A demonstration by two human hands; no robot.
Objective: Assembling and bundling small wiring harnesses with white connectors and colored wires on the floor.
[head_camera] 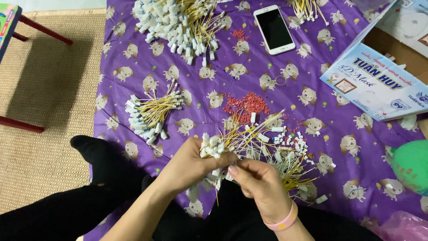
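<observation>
White slab phone with dark screen lies face up on my purple animal-print cloth. Right of it: light-blue printed cardboard box flap. Green rounded object at right edge. Woven tan mat to my left, red furniture legs on it.

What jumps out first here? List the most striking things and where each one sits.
The purple patterned cloth covers most of the floor, strewn with bundles of yellow wires with white connectors. At bottom centre, the left hand grips a bunch of these wires while the right hand pinches at it. A white phone lies at top, and small red pieces sit mid-cloth.
</observation>
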